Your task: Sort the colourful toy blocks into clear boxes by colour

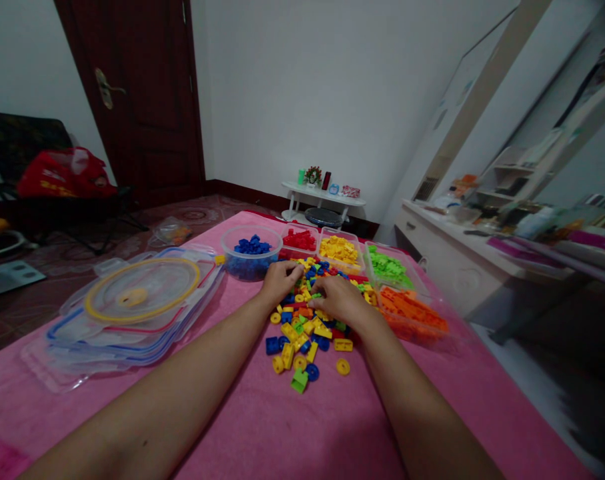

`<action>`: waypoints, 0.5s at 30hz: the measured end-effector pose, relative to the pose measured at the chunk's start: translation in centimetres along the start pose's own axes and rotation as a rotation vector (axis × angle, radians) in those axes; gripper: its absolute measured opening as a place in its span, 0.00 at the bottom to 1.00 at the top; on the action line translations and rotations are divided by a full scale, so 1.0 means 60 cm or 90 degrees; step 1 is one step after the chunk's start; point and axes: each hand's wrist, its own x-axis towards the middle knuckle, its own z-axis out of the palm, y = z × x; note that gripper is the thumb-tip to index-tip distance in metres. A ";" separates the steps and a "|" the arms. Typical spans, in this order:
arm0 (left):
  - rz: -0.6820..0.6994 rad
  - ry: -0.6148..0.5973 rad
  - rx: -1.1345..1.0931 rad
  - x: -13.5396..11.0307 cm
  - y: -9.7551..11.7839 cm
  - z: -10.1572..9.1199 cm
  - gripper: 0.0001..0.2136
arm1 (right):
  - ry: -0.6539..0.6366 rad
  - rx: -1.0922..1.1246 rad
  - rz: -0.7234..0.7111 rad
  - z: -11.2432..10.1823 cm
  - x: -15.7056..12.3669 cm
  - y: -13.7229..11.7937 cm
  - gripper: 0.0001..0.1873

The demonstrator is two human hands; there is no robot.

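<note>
A mixed pile of toy building bricks [300, 327] in yellow, blue, red, green and orange lies on the pink cloth in front of me. My left hand [279, 280] is at the pile's far left side, its fingers curled together; whatever they hold is hidden. On the right of the pile, my right hand [338, 298] has its fingers bent and closed down among the bricks. Green pieces show by its fingertips, but I cannot make out what is gripped. Nearest to me lie a green brick [299, 381] and a yellow wheel-like disc [342, 367].
Behind the pile stand a round tub of blue bricks [252, 247] and boxes of red [300, 240], yellow [339, 251], green [388, 267] and orange bricks [412, 312]. Stacked clear lids [140, 300] lie left on the pink cloth [262, 427]. A cluttered desk [447, 243] stands right.
</note>
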 end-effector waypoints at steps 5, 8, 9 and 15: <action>0.006 -0.001 0.004 0.000 0.001 -0.001 0.18 | -0.011 -0.014 0.013 -0.001 -0.001 -0.004 0.15; 0.005 -0.001 0.003 0.000 0.002 -0.001 0.17 | -0.014 -0.021 0.017 -0.002 -0.003 -0.006 0.15; 0.005 -0.003 0.001 0.000 0.002 -0.001 0.17 | -0.012 -0.023 0.014 -0.002 -0.003 -0.007 0.15; 0.004 0.000 0.002 0.000 0.000 0.000 0.18 | 0.001 -0.035 0.002 0.001 -0.002 -0.006 0.16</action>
